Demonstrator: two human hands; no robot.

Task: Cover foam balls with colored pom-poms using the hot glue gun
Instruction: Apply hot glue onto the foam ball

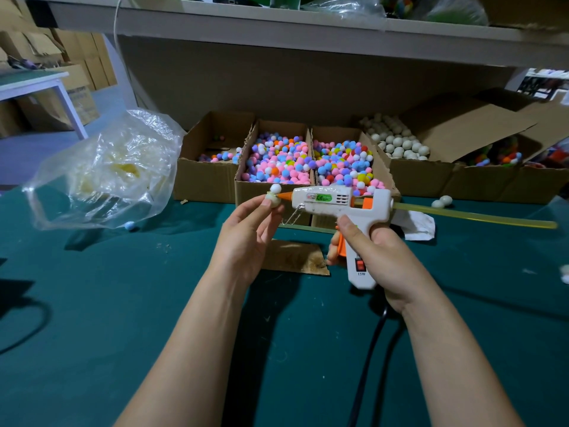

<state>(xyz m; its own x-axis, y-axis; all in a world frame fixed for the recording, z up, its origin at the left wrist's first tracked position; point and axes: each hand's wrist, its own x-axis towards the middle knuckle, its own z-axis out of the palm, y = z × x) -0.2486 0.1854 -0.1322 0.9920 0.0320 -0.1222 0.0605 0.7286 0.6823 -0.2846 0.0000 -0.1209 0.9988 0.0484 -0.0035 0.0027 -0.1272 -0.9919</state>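
Head camera, centre of the frame: the left hand (246, 232) pinches a small white foam ball (272, 202) in its fingers (261, 208), with one white pom-pom (275, 188) stuck on top, held above the dark green desk (92, 303). The right hand (378, 251) has its fingers (349, 228) clenched round the grip of a white plastic hot glue gun (335, 200), whose orange nozzle (284, 196) touches the ball. Behind them, in the upper middle, open cardboard boxes (246, 192) hold mixed coloured pom-poms (278, 161). To their right is a box of bare white foam balls (397, 140). A crumpled clear plastic bag (104, 167) sits at the left.
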